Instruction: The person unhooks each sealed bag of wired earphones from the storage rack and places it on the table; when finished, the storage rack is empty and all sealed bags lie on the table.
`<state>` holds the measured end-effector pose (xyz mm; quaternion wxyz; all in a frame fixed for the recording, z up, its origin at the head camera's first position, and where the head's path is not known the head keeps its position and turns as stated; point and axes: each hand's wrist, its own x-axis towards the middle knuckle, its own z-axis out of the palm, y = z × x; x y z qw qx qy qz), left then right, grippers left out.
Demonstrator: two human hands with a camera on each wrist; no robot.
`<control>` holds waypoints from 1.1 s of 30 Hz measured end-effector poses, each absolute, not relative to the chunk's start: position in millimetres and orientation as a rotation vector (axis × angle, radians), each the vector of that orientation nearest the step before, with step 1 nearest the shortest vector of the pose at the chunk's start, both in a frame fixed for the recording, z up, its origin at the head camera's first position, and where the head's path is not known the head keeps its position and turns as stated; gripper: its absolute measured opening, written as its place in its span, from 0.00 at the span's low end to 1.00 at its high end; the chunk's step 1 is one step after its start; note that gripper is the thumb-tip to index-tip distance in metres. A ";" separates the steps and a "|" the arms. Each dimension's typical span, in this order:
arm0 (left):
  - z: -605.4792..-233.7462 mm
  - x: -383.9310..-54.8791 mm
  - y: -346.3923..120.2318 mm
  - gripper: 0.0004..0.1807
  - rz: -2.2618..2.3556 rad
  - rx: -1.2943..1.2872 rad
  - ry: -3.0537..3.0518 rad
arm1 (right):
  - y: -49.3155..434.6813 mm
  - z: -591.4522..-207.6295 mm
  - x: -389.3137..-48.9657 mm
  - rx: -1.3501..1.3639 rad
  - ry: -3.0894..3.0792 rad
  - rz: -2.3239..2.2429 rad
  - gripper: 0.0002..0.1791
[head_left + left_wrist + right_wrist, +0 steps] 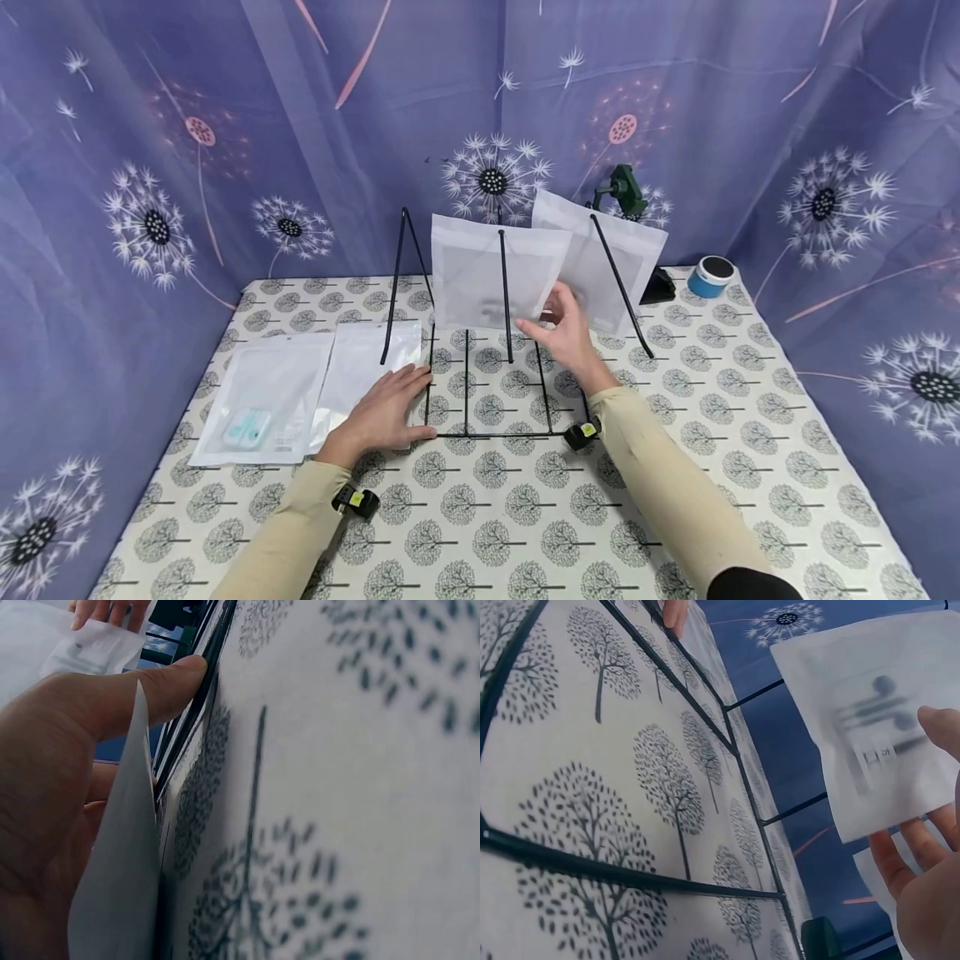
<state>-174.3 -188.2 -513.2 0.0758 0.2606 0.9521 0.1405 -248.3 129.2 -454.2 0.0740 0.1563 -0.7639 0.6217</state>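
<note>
A black wire display rack (495, 434) stands on the table, with white zip pouches on its upper arms. My right hand (562, 333) holds the lower right corner of the front pouch (480, 267), thumb before it and fingers behind. Through that pouch, dark blurred shapes and a small label show in the right wrist view. A second hanging pouch (600, 267) is behind it to the right. My left hand (386, 408) rests with extended fingers on the rack's left base bar, beside a flat pouch (367, 358). In the left wrist view, the thumb (169, 682) touches the bar.
At the left lies another pouch (277, 375) with a pale teal item (246, 428) inside. A blue round speaker-like object (710, 277) stands at the back right. Behind the rack is a dark green device (624, 193). A purple dandelion curtain (375, 125) surrounds the table.
</note>
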 end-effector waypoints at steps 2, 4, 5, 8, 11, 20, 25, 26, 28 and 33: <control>-512.9 -174.1 -188.7 0.54 0.417 0.778 2.855 | 128.0 -458.7 -252.0 0.443 -2.307 1.907 0.39; -512.7 -173.9 -189.1 0.54 0.406 0.769 2.856 | 126.9 -464.2 -255.8 0.414 -2.316 1.949 0.40; -512.6 -173.9 -189.3 0.54 0.403 0.768 2.855 | 126.3 -468.0 -258.4 0.404 -2.314 1.967 0.41; -512.4 -173.8 -189.6 0.54 0.395 0.764 2.853 | 124.5 -479.1 -264.6 0.380 -2.320 2.002 0.42; -512.1 -174.0 -189.4 0.54 0.395 0.771 2.849 | 123.2 -488.6 -268.5 0.361 -2.326 2.020 0.40; -512.3 -175.5 -188.7 0.54 0.383 0.786 2.851 | 123.8 -492.6 -264.3 0.231 -2.399 2.055 0.27; -512.1 -175.6 -188.0 0.54 0.374 0.786 2.850 | 126.7 -491.7 -263.6 0.230 -2.397 2.080 0.28; -511.9 -175.5 -187.9 0.54 0.376 0.788 2.852 | 127.1 -491.4 -263.5 0.243 -2.395 2.080 0.28; -511.6 -175.2 -187.8 0.54 0.383 0.793 2.854 | 128.0 -490.6 -263.0 0.268 -2.393 2.078 0.28; -510.4 -174.4 -188.1 0.53 0.396 0.794 2.852 | 129.6 -489.3 -262.0 0.316 -2.393 2.063 0.29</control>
